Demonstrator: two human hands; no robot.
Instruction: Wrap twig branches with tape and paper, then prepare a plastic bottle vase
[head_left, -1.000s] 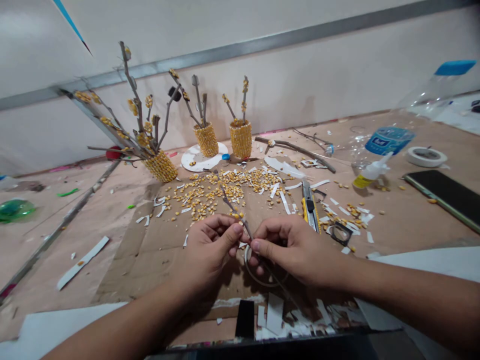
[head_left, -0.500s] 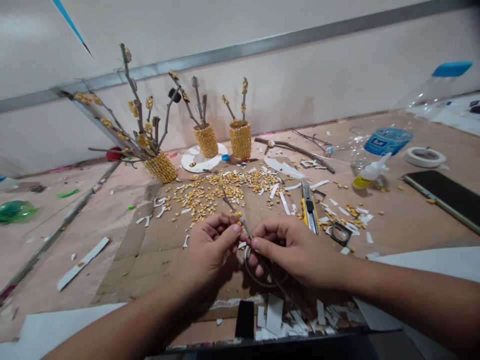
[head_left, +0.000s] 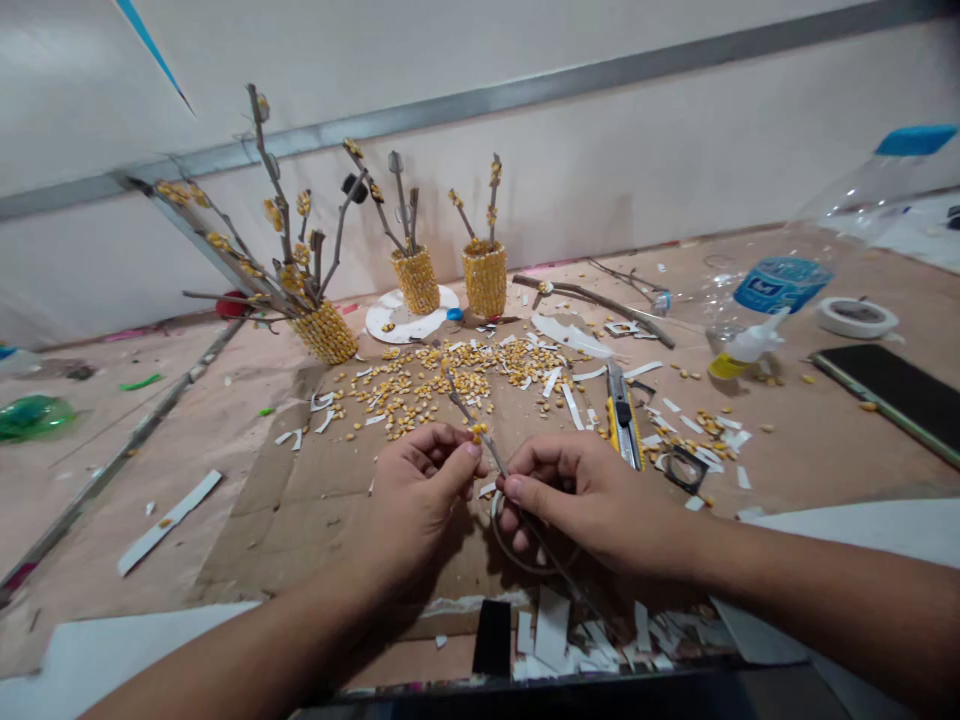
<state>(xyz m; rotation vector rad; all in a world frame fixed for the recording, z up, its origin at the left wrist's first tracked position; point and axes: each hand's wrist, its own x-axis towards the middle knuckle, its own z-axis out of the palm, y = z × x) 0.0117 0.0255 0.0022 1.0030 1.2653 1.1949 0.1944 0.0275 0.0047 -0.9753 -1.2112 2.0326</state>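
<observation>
Barely anything's moved since half a second ago: the whole view just slides a touch, so stuff sits slightly further right. Nearest, at bottom centre, white paper scraps lie beside a black strip. Around mid-frame, the right hand has its grip pinched on a thin twig, slanting up-left over cardboard. Left hand has its fingertips against the yellow kernels on the twig; can't tell if that grip's actually squeezing one. Cutter's right of centre, loose kernels beyond the twig, clear bottle upper right, three kernel-covered pots upper left to centre.
</observation>
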